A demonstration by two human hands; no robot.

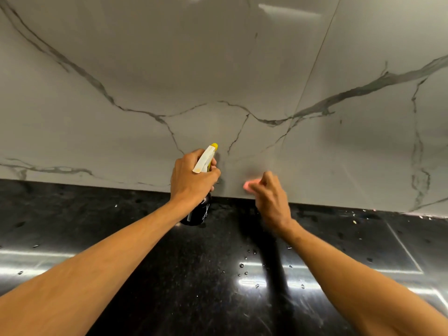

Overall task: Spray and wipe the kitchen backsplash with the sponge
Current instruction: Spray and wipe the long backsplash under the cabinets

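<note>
Just left of the frame's centre, a spray bottle (203,163) was gripped by the left hand (191,178), the fingers being curled tightly round its neck beneath the white trigger head. Its yellow nozzle (214,146) was pointed up and away toward the veined marble backsplash (218,69), while the dark body of the bottle was seen hanging below the wrist, above the black countertop (184,282). Just right of centre, a pink sponge (249,185) was held at the fingertips of the right hand (272,202), projecting to the left beyond them. It was set low on the backsplash, just above the seam where the wall met the countertop. The right hand's fingers were bent over the sponge, though the hand was blurred and the exact grip could not be made out. The two hands were kept near each other but apart. Water droplets (247,264) were scattered on the countertop in the lower middle of the frame.
</note>
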